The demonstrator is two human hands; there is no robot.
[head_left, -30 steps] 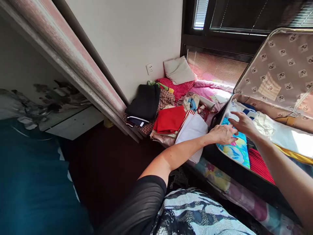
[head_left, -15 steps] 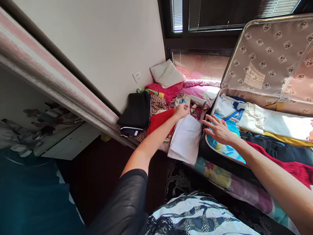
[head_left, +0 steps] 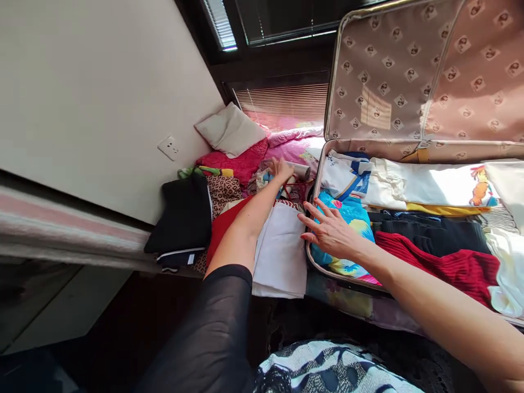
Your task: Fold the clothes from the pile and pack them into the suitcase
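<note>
My left hand [head_left: 281,168] reaches across the folded clothes to a jumble of small garments beside a grey roll [head_left: 301,171], its fingers curled onto the cloth there. My right hand [head_left: 329,229] lies open, fingers spread, on a bright blue floral garment [head_left: 354,215] at the left end of the open suitcase [head_left: 317,188]. The case holds folded white clothes [head_left: 409,185], a dark garment [head_left: 429,232] and a red knit [head_left: 454,267]. A folded white cloth [head_left: 282,254] and a red cloth [head_left: 221,224] lie under my left forearm.
The suitcase lid [head_left: 409,76] stands upright against the window blind [head_left: 282,101]. A black folded garment [head_left: 182,218] and a leopard-print cloth [head_left: 221,188] lie at the left. A white pillow [head_left: 231,131] sits on pink bedding [head_left: 295,150]. A wall socket [head_left: 168,147] is left.
My left hand left the suitcase edge and reached further back to the small garments by the grey roll. My right hand stayed on the blue garment. The view swung right.
</note>
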